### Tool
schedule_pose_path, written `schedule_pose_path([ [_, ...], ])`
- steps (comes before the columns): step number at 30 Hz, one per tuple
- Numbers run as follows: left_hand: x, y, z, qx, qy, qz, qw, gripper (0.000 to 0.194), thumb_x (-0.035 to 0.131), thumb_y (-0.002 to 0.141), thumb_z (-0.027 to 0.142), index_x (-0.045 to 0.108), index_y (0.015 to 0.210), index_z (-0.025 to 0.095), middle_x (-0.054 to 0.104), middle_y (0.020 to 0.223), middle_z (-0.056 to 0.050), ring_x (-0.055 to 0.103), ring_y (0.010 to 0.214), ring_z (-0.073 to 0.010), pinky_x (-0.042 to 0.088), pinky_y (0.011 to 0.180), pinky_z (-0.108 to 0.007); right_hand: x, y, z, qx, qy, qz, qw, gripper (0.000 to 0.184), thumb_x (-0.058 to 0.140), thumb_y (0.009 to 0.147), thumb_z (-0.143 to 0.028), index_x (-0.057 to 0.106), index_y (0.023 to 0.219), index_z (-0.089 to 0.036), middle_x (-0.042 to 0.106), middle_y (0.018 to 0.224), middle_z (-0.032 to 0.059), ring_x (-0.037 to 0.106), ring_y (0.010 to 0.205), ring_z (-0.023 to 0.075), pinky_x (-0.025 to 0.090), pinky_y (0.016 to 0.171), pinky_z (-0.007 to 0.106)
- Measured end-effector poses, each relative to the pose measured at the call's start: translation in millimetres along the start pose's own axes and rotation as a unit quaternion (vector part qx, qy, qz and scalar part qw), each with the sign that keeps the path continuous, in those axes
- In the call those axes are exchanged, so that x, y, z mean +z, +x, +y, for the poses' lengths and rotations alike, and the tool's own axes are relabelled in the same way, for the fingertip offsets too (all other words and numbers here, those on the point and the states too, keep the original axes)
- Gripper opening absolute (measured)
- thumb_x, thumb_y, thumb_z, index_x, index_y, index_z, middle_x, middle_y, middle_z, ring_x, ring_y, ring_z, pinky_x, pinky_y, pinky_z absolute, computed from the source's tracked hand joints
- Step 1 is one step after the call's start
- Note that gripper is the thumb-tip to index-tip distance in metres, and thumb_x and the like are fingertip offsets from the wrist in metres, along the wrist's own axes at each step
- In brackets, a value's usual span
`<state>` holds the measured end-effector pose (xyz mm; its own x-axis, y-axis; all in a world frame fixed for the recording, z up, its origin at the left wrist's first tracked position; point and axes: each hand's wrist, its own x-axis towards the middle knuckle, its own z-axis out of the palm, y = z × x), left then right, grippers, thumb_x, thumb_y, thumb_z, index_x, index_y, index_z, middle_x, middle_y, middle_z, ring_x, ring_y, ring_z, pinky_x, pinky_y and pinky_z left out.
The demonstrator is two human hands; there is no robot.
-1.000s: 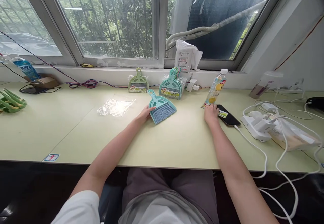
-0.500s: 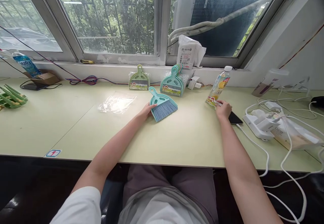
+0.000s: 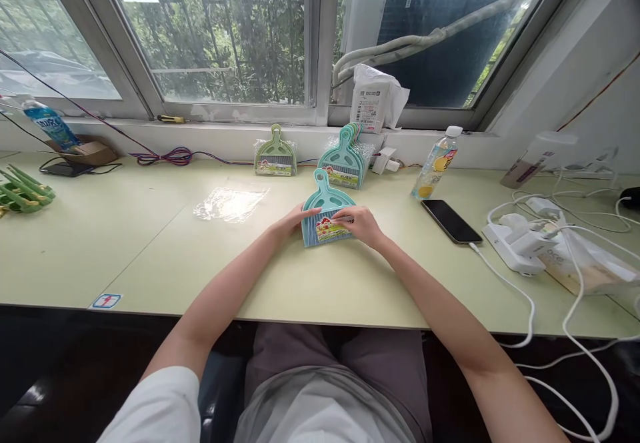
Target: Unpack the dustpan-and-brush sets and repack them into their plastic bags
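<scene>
A small teal broom-and-dustpan set (image 3: 324, 211) lies flat on the pale green table (image 3: 150, 249), handle pointing away from me. My left hand (image 3: 293, 219) grips its left edge. My right hand (image 3: 361, 221) pinches a colourful label card (image 3: 330, 229) and holds it against the bristles. A clear plastic bag (image 3: 230, 203) lies to the left of the set.
Wrapped sets stand by the sill: a green one (image 3: 275, 160) and a teal stack (image 3: 346, 160). A drink bottle (image 3: 434, 164), a black phone (image 3: 451, 221), a power strip (image 3: 515, 251) and white cables lie to the right. Green clips (image 3: 23, 193) sit far left.
My right hand left the phone and bottle area with a label card and brought it onto the broom set. The set turned so its handle points away.
</scene>
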<state>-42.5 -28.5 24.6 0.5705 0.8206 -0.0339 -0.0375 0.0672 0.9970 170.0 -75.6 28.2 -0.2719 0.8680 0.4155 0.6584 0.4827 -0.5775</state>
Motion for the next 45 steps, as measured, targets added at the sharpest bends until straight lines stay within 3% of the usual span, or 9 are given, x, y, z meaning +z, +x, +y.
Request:
schedule_pose_path([
  [16,-1.2,6.7,-11.4,0.036,0.031,-0.030,0.998,0.059,0.080,0.060,0.025,0.059,0.114,0.016,0.067,0.109,-0.010,0.063,0.102,-0.0278,0.048,0.093,-0.043,20.6,-4.4,-5.9,0.009,-0.125,0.041,0.991,0.022,0.058,0.087,-0.043,0.070,0.083,-0.025,0.071,0.095,0.0044,0.058,0.095,0.0231,0.028,0.085,0.036],
  [21,-0.9,7.0,-11.4,0.039,0.006,0.000,0.999,0.064,0.081,0.058,0.022,0.057,0.117,0.015,0.067,0.111,-0.012,0.063,0.104,-0.0288,0.047,0.095,-0.045,16.4,-5.7,-7.4,0.041,-0.144,0.129,0.980,0.024,0.056,0.088,-0.038,0.065,0.107,-0.027,0.059,0.125,0.0078,0.048,0.119,0.0276,0.025,0.100,0.045],
  [26,-0.7,8.8,-5.6,0.068,-0.026,0.063,0.995,0.065,0.081,0.057,0.024,0.058,0.117,0.015,0.067,0.113,-0.012,0.063,0.105,-0.0300,0.048,0.096,-0.046,12.7,-3.1,-0.9,0.187,0.080,0.328,0.923,0.071,0.062,0.080,-0.047,0.031,0.141,-0.027,0.026,0.154,0.0101,0.025,0.141,0.0271,0.029,0.109,0.049],
  [28,0.0,9.1,-3.8,0.087,-0.043,0.087,0.991,0.065,0.081,0.057,0.026,0.058,0.116,0.015,0.066,0.114,-0.012,0.063,0.106,-0.0301,0.048,0.096,-0.046,17.2,-1.5,1.4,0.222,0.260,0.276,0.899,0.070,0.061,0.080,-0.049,0.032,0.140,-0.027,0.030,0.153,0.0102,0.032,0.139,0.0254,0.038,0.107,0.045],
  [32,4.0,8.1,-5.1,0.105,-0.042,0.105,0.988,0.067,0.082,0.058,0.029,0.057,0.118,0.016,0.066,0.115,-0.012,0.062,0.106,-0.0297,0.049,0.094,-0.045,31.9,0.9,2.9,0.230,0.513,0.083,0.823,0.039,0.065,0.080,-0.041,0.054,0.113,-0.023,0.063,0.124,0.0079,0.060,0.115,0.0232,0.051,0.096,0.042],
  [39,-3.4,12.1,-2.3,0.093,0.089,0.076,0.989,0.062,0.062,0.078,0.051,0.049,0.131,0.021,0.060,0.125,-0.012,0.059,0.110,-0.0289,0.049,0.090,-0.041,28.1,2.1,10.8,0.238,0.557,0.129,0.785,0.018,0.072,0.076,-0.019,0.062,0.091,-0.018,0.074,0.096,0.0044,0.071,0.088,0.0201,0.059,0.086,0.039],
  [41,-20.8,11.7,2.0,0.106,0.234,0.166,0.952,0.061,0.051,0.086,0.050,0.042,0.138,0.021,0.053,0.133,-0.014,0.052,0.119,-0.0300,0.044,0.095,-0.043,24.0,2.5,15.6,0.244,0.551,0.141,0.785,0.017,0.071,0.076,-0.017,0.062,0.090,-0.018,0.074,0.094,0.0042,0.072,0.085,0.0196,0.060,0.084,0.038],
  [42,-32.5,10.1,3.5,0.114,0.331,0.230,0.908,0.061,0.049,0.087,0.045,0.038,0.141,0.019,0.049,0.138,-0.016,0.046,0.125,-0.0308,0.039,0.100,-0.044,22.5,2.7,17.9,0.250,0.547,0.149,0.784,0.016,0.070,0.076,-0.015,0.062,0.090,-0.017,0.074,0.094,0.0040,0.072,0.084,0.0192,0.060,0.083,0.038],
  [45,-73.0,0.6,3.0,0.072,0.581,0.371,0.721,0.061,0.048,0.086,0.024,0.034,0.145,0.015,0.036,0.147,-0.019,0.030,0.136,-0.0342,0.027,0.107,-0.050,20.0,3.1,23.1,0.270,0.536,0.167,0.782,0.014,0.068,0.077,-0.012,0.061,0.088,-0.018,0.074,0.092,0.0033,0.072,0.081,0.0181,0.061,0.080,0.037],
])
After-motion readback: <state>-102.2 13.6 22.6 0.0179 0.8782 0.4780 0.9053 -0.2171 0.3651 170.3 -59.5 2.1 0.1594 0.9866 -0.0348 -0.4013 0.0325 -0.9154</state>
